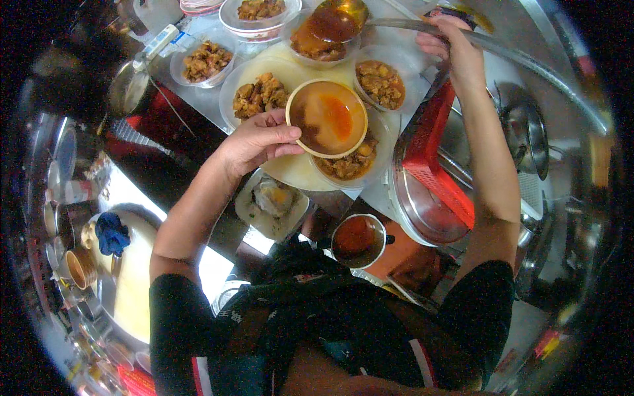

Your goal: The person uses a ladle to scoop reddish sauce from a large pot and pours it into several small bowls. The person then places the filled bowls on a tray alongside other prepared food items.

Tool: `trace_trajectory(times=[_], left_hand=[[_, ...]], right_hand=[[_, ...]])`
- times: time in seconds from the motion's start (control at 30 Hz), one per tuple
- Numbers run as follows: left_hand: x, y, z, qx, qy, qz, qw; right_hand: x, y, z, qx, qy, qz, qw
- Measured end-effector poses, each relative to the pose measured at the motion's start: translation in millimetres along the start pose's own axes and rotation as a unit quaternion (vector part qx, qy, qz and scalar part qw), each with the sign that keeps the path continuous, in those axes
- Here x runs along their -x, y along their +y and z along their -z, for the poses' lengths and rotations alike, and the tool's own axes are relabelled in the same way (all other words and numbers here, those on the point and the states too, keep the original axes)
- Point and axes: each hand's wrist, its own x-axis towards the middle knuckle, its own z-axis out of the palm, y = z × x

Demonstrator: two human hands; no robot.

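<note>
My left hand (257, 143) grips the rim of a round bowl (307, 136) with a little orange, oily liquid inside. The bowl hangs over a clear plastic container of braised meat pieces (346, 166) and partly hides it. My right hand (455, 54) is closed around the long metal handle of a ladle (342, 21). The ladle's scoop, with dark reddish-brown sauce in it, is above another plastic container of meat (317, 49). To the scoop's right is a third container of meat (379, 84). More meat pieces (260, 96) lie in a container left of the bowl.
A round pale yellow board (297, 179) lies under several containers. A red plastic basket (436, 178) is beside my right forearm. Nearer my body are a pot of red sauce (356, 240) and a square dish (270, 222). A cutting board (136, 282) with a blue cloth (112, 233) is at left.
</note>
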Motion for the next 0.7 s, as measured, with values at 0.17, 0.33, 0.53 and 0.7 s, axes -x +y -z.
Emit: trace_trajectory(times=[0.17, 0.33, 0.53, 0.7], left_hand=[[1, -8, 2, -0.007, -0.019, 0.004, 1.000], [1, -17, -2, -0.017, -0.009, -0.007, 1.000], [4, -29, -17, -0.022, 0.006, -0.026, 0.999], [18, -44, -37, -0.026, 0.027, -0.068, 0.997]], right_hand=[[6, 0, -10, 0.068, -0.027, 0.045, 0.996], [24, 1, -11, 0.243, -0.130, 0.261, 0.925], [46, 10, -7, 0.399, -0.177, 0.507, 0.744], [71, 9, 14, -0.008, -0.012, 0.174, 0.985]])
